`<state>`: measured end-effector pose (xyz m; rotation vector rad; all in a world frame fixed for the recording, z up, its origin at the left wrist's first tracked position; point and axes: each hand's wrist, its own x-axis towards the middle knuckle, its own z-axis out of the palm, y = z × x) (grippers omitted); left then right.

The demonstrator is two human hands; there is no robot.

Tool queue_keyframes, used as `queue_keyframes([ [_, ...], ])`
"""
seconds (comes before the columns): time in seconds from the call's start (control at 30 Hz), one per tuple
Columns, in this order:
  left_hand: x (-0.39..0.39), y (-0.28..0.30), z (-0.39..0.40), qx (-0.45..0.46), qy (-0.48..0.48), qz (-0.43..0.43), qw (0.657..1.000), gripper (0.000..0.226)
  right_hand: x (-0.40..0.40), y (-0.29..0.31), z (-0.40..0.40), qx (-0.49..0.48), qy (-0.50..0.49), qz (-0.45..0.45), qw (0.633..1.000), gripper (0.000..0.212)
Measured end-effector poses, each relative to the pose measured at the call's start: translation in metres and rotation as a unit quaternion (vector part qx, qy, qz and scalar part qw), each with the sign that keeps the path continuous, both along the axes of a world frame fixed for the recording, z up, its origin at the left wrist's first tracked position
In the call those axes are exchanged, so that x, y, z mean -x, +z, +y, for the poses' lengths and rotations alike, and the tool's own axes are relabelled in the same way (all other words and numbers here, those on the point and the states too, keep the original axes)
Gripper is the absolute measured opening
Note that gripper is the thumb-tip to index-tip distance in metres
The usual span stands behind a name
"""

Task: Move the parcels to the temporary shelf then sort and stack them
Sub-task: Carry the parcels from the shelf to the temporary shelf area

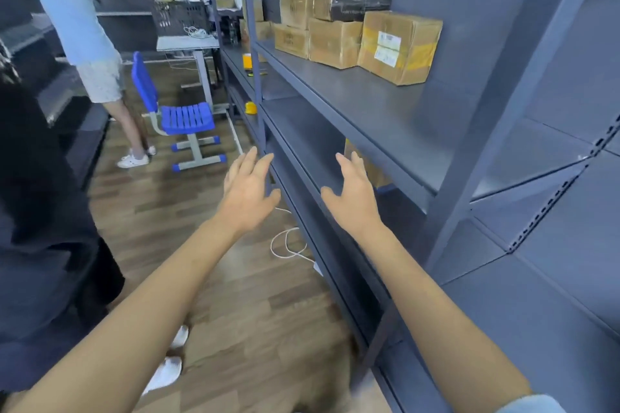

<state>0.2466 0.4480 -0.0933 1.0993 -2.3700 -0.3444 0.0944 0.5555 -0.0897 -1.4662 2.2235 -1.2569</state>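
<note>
Reaching toward the lower shelf point(302, 131), left hand point(248, 193) and right hand point(355, 201) are released (fingers spread); parcels point(355, 23) sit above

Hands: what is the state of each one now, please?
Left hand: open, fingers spread, holding nothing.
Right hand: open, fingers spread, holding nothing.

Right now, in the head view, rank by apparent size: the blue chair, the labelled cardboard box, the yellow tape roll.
1. blue chair, though farther away
2. labelled cardboard box
3. yellow tape roll, clearly smallest
</note>
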Motion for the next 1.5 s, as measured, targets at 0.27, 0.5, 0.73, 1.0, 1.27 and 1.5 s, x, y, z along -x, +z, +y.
queue_keyframes([
  [0.27,0.077,0.037,-0.128,0.041,-0.03,0.026,0.998,0.065,0.067,0.051,-0.108,0.077,-0.074,-0.024,0.994,0.053],
  [0.5,0.14,0.023,-0.208,0.027,-0.096,0.028,0.995,0.063,0.103,0.048,-0.17,0.079,-0.139,-0.024,0.987,0.051],
  [0.73,0.186,0.038,-0.294,0.018,-0.193,0.084,0.977,0.054,0.14,0.064,-0.237,0.074,-0.236,0.037,0.968,0.05],
  [1.0,0.215,0.05,-0.393,0.005,-0.255,0.122,0.959,0.05,0.196,0.085,-0.268,0.002,-0.352,0.118,0.929,0.054],
  [1.27,0.299,0.064,-0.413,0.026,-0.331,0.148,0.931,0.041,0.256,0.091,-0.272,-0.024,-0.418,0.097,0.903,0.065],
  [1.5,0.376,0.075,-0.402,-0.006,-0.385,0.151,0.91,0.043,0.312,0.096,-0.267,-0.036,-0.427,0.076,0.901,0.078],
])
